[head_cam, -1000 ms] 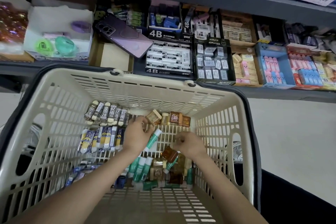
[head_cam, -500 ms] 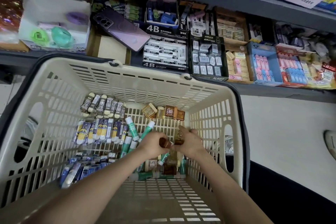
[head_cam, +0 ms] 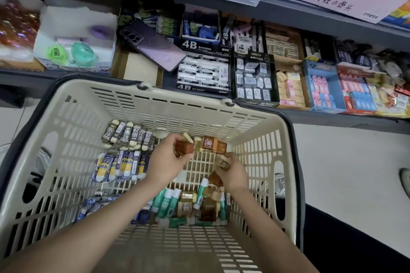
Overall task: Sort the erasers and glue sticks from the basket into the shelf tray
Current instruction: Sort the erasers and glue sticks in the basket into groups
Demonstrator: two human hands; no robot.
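slotted plastic basket (head_cam: 182, 98), boxy brown erasers (head_cam: 209, 143)

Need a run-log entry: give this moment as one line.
place: cream basket | left hand: holds brown eraser block | right hand: pinches small patterned eraser | green glue sticks: in basket

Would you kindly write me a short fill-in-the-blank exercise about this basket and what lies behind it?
1. The left hand grips a ____ eraser.
2. The glue sticks have white caps and ____ bodies.
3. The phone lying beyond the basket is ____ in colour.
4. The sleeved erasers at the basket's far left are marked ____.

Missing words: brown; green; purple; 2B.
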